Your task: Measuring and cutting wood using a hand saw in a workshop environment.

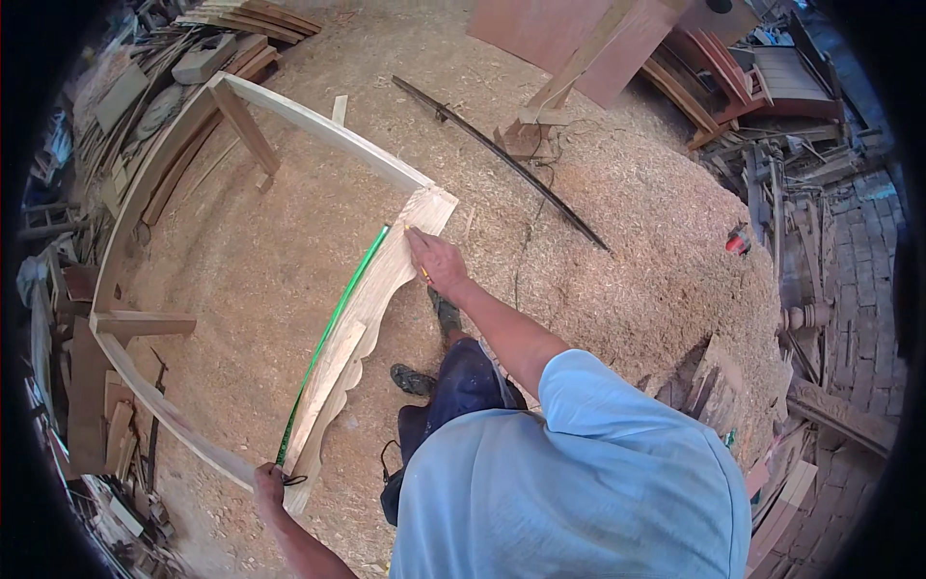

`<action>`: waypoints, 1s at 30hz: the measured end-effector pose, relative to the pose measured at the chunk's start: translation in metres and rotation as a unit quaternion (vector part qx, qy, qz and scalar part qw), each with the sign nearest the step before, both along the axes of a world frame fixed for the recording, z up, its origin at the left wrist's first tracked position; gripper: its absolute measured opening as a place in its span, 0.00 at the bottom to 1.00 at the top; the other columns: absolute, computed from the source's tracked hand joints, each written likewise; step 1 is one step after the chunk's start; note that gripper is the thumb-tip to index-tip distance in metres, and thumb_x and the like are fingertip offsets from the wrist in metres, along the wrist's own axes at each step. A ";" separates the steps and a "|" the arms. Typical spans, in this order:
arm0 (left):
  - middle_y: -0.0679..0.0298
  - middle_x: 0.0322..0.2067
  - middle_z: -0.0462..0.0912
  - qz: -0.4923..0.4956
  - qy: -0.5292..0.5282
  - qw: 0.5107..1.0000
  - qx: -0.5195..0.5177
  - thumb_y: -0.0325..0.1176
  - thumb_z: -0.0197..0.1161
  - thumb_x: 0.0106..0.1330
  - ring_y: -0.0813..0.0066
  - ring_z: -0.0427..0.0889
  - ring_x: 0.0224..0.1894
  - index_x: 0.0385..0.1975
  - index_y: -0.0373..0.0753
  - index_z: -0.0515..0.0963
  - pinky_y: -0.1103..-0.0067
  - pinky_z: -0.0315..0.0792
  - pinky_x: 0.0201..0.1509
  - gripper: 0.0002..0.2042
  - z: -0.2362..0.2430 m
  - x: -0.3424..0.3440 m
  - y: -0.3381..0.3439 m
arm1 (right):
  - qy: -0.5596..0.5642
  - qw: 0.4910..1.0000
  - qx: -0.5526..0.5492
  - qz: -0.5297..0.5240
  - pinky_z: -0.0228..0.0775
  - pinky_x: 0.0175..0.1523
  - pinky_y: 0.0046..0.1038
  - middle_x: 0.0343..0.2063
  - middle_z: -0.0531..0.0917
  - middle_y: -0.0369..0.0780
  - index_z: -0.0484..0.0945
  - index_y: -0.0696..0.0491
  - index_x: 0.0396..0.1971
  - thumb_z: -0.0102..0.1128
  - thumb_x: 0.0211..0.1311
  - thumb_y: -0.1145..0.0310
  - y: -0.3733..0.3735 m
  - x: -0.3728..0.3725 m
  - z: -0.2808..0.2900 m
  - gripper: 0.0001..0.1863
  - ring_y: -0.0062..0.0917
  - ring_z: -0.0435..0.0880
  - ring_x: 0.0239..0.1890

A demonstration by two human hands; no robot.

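Observation:
A wooden frame (333, 130) stands on the ground in front of me, with a wavy-edged board (390, 259) along its near side. A green tape measure (340, 307) is drawn out along this board, its far end near the board's upper corner. My left hand (271, 485) is closed around the near end of the tape at the frame's lower corner. A black cord loop hangs by the fingers, and the tape's case is mostly hidden. At the far end of the board, my right hand (439, 262) grips a yellow pencil (425, 276), its tip near the wood.
Sawdust and shavings cover the ground, heaped into a mound (666, 241) on the right. A long dark bar (511, 166) lies beyond the frame. Stacked planks (256, 24) stand far left. A wooden post (579, 63) with a cable rises ahead; brick paving (863, 289) lies far right.

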State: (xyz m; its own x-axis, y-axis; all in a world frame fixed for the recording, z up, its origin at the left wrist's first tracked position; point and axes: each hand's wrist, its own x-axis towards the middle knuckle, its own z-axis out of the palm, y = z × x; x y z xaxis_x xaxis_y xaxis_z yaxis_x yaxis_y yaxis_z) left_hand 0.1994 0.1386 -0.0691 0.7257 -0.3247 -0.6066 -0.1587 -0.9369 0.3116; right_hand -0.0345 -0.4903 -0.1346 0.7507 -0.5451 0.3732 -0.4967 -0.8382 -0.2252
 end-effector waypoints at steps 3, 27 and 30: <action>0.49 0.26 0.87 0.014 -0.010 1.000 0.008 0.33 0.57 0.69 0.56 0.82 0.28 0.35 0.29 0.88 0.64 0.77 0.39 0.14 -0.008 0.000 0.006 | -0.041 0.998 0.030 0.022 0.80 0.59 0.33 0.66 0.82 0.46 0.74 0.56 0.70 0.57 0.70 0.66 -0.001 -0.005 -0.014 0.29 0.37 0.86 0.59; 0.57 0.38 0.92 -0.018 -0.048 0.982 0.182 0.74 0.75 0.50 0.51 0.89 0.37 0.40 0.40 0.91 0.60 0.83 0.45 0.38 -0.066 0.004 0.012 | 0.116 0.962 -0.054 0.242 0.61 0.73 0.63 0.64 0.80 0.41 0.76 0.41 0.66 0.62 0.71 0.54 0.037 0.124 0.004 0.25 0.45 0.75 0.68; 0.59 0.41 0.93 -0.046 -0.081 0.978 0.184 0.50 0.61 0.61 0.49 0.89 0.43 0.40 0.47 0.92 0.58 0.82 0.48 0.19 -0.065 -0.002 0.013 | 0.185 0.948 -0.037 0.257 0.57 0.75 0.67 0.65 0.79 0.42 0.76 0.40 0.65 0.62 0.70 0.55 0.036 0.136 0.005 0.25 0.46 0.75 0.69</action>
